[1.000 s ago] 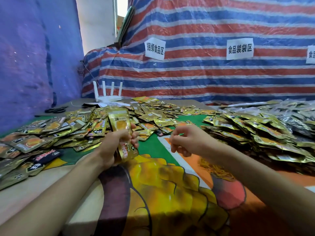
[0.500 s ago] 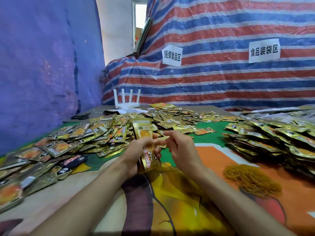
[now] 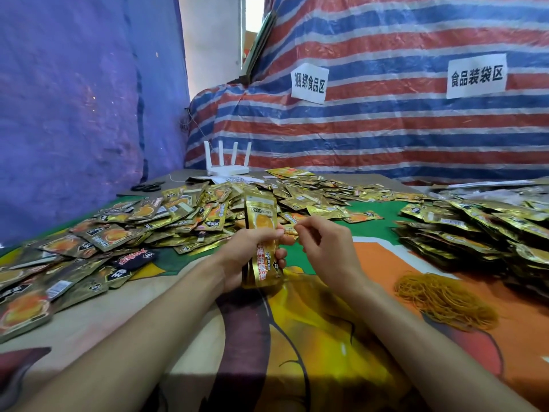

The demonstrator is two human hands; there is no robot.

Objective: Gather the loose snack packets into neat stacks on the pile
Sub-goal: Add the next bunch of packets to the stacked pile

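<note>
Along the left edge of the table (image 3: 104, 322) the loose snack packets (image 3: 118, 233) lie scattered in a wide gold drift, overlapping each other at every angle and reaching back toward the far left corner. There a pair of black scissors (image 3: 147, 187) lies flat near the edge. A white router (image 3: 227, 163) stands just beyond the packets, its four antennas upright.

Near the middle of the table, just past the front edge of that drift, my left hand (image 3: 248, 252) grips a bundle of packets (image 3: 261, 233). I hold it upright, lifted clear of the cloth, with my fingers wrapped round its lower half and the printed face turned toward me. My right hand (image 3: 325, 248) hovers just beside it with its fingers curled and the thumb and forefinger drawn close together. I cannot tell whether they pinch anything.

Further right, a heap of yellow rubber bands (image 3: 444, 298) rests on the orange part of the cloth. Past it, along the right edge, sits the pile (image 3: 481, 233) of stacked packets in overlapping rows. A striped tarp (image 3: 386, 129) hangs behind the far edge with two paper signs (image 3: 476, 75) stuck to it.
</note>
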